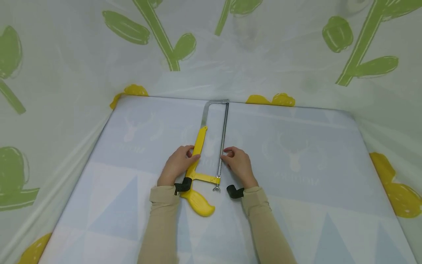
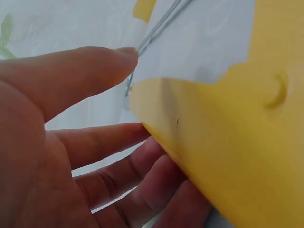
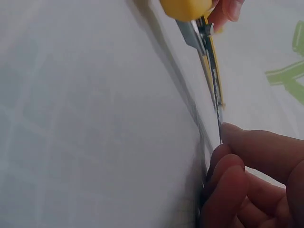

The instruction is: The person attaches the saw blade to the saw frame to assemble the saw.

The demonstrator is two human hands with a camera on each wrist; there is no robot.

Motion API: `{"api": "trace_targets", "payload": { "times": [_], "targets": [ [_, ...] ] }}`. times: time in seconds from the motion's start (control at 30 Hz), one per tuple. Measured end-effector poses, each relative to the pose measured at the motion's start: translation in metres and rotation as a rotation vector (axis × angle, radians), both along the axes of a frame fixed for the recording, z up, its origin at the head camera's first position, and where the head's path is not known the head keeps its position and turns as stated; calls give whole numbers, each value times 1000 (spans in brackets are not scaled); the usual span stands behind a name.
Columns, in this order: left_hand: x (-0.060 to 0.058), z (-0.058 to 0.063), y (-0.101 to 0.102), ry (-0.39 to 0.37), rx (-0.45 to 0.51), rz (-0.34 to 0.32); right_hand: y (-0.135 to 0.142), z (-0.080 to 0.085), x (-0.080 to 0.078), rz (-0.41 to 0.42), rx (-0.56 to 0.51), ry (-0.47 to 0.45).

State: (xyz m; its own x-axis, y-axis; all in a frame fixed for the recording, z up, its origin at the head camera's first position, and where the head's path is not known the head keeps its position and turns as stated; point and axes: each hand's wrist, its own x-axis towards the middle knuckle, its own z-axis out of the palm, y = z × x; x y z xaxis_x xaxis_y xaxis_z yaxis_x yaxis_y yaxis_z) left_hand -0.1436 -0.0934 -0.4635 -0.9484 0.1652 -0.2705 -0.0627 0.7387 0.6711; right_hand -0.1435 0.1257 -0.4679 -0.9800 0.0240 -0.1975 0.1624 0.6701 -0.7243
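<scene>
A hacksaw [image 1: 199, 141] with a yellow frame lies over the table, its curved yellow handle [image 1: 200, 204] toward me and its silver bow end away. My left hand [image 1: 178, 163] holds the yellow frame above the handle, thumb on one side and fingers against the other. On the right, the thin blade [image 1: 225, 123] runs lengthwise, and my right hand [image 1: 240, 165] pinches it near the handle end. A wing nut [image 1: 216, 188] sits at that end. In the right wrist view, thumb and forefinger meet at the blade [image 3: 215, 80].
The table [image 1: 296, 220] wears a pale cloth with blue triangles and faint deer prints. Around it hangs white sheeting [image 1: 263, 66] with green leaves and yellow shapes. A black strap piece [image 1: 234, 191] is at the right wrist, another [image 1: 183, 184] at the left.
</scene>
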Motion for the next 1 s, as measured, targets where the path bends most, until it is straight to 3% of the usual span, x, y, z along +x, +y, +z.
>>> {"api": "trace_targets", "payload": {
  "times": [0.23, 0.37, 0.5, 0.7, 1.0],
  "targets": [
    [10, 7, 14, 128, -71, 49, 2, 2, 2, 3, -35, -16],
    [14, 12, 21, 239, -100, 33, 5, 3, 4, 2, -87, -12],
    [19, 20, 27, 295, -116, -3, 9, 3, 8, -23, -219, -13],
    [28, 29, 32, 284, -102, -50, 16, 2, 13, -58, -338, -56],
    [36, 32, 38, 144, -70, -152, 21, 6, 29, -60, -402, -96]
  ]
}}
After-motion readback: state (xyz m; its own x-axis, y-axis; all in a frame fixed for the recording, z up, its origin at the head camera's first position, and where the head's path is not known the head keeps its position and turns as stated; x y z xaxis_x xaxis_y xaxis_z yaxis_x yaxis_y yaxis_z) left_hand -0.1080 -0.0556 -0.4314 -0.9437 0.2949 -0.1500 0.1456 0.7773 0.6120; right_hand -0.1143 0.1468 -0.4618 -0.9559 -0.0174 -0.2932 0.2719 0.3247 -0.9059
